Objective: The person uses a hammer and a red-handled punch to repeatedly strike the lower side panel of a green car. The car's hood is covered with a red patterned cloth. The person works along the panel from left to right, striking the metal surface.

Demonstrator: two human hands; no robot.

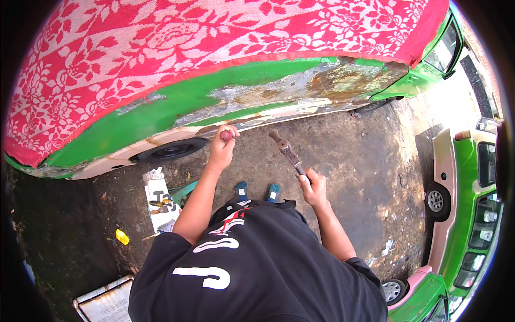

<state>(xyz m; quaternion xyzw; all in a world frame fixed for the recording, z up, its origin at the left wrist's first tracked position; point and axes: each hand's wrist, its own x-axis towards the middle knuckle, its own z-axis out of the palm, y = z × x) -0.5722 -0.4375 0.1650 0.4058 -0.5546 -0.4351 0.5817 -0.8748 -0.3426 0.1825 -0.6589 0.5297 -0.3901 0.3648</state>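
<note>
Green vehicle side (pixel 252 97): head view; flaking paint, bare grey metal, brown rust.
Right hand (pixel 314 188): wrapped around a worn brown hammer (pixel 290 154), apart from the bodywork.
Left hand (pixel 222 146): clenched on a round-ended reddish object (pixel 226 136).
Hammer work: apparently readying; next calls for steady aim.
Cloth (pixel 177 40): red-pink, floral, draped.

Black short-sleeved shirt (pixel 268 268), lower centre: large white letters; red-and-white print above them. White flat sheet (pixel 154 180), left of centre: bold black lettering, partly covered. White rectangular framed board (pixel 88 310), lower left: dark lettering, weathered. Blue-green shoes (pixel 273 194), centre: white patches, illegible.
</note>
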